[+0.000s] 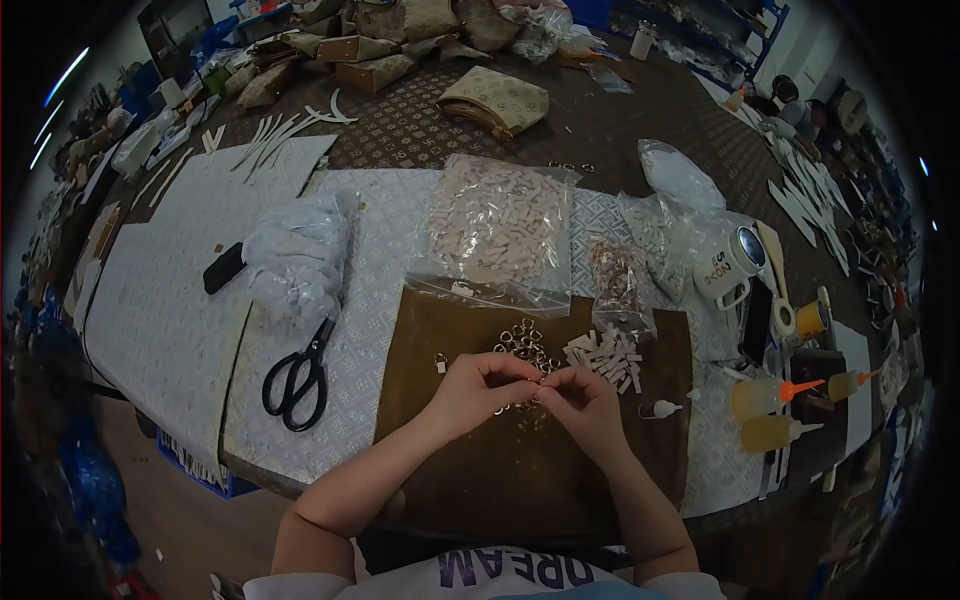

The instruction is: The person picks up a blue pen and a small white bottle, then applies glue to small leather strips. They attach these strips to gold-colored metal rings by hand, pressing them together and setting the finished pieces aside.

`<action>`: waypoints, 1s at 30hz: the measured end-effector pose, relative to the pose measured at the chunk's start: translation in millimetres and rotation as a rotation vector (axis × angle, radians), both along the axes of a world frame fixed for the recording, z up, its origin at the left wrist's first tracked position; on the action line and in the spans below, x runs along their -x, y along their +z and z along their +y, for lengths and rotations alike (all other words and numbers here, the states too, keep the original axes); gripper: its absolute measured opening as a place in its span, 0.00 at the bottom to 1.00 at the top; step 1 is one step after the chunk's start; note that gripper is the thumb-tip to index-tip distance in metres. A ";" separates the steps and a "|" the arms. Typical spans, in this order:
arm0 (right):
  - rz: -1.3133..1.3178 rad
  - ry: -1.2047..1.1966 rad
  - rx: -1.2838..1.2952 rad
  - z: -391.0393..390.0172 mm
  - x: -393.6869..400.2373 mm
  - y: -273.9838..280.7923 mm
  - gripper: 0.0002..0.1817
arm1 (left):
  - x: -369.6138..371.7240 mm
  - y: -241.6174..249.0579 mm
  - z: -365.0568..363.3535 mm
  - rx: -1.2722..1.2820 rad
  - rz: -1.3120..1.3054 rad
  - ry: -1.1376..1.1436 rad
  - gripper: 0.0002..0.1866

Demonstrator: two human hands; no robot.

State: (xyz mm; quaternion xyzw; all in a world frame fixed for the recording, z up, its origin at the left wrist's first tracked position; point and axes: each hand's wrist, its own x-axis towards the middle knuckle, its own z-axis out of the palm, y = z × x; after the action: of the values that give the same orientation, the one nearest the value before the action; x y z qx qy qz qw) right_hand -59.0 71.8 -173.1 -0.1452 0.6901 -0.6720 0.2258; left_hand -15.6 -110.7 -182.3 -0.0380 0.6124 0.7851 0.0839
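My left hand (482, 392) and my right hand (585, 408) meet fingertip to fingertip above a brown mat (425, 320). Both are closed in a pinch on something tiny, mostly hidden by the fingers. Just behind them lies a pile of gold-coloured metal rings or clasps (527, 340), some showing below the fingers too. A heap of short pale strips (607, 356) sits to the right of the pile. Left of my hands, a single metal ring with a white tab (441, 364) rests on the mat.
Black-handled scissors (298, 380) lie at the left. Behind the mat are a clear bag of pale pieces (500, 222) and a smaller bag of metal parts (618, 272). On the right stand a white mug (722, 268) and glue bottles (757, 398). Patterned bags (400, 35) are piled at the back.
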 end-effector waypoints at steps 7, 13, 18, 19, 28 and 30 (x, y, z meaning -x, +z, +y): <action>-0.032 -0.021 0.024 2.5 0.4 -3.9 0.04 | 0.6 5.0 -1.7 -0.205 -0.083 -0.049 0.10; -0.018 -0.028 0.023 1.5 1.1 0.0 0.04 | 0.2 4.4 -0.7 -0.138 -0.026 -0.025 0.11; -0.045 -0.004 0.014 2.4 1.6 -1.0 0.05 | 0.1 2.0 -0.7 -0.082 0.025 0.007 0.11; -0.042 -0.009 0.038 1.8 1.5 -0.9 0.05 | 0.0 4.0 -0.2 -0.071 0.022 0.023 0.11; 0.658 -0.213 0.026 1.8 -5.7 3.6 0.07 | 1.7 6.4 0.6 -0.243 -0.157 0.093 0.11; 0.637 -0.235 0.113 6.7 -20.6 28.9 0.08 | 2.8 4.1 1.8 -0.281 -0.185 0.108 0.12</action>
State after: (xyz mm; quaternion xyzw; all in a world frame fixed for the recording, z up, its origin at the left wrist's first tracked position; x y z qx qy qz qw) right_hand -38.4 78.5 -144.2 -0.2797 0.6996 -0.6515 -0.0884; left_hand -18.4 -108.9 -178.2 -0.1310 0.4833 0.8596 0.1023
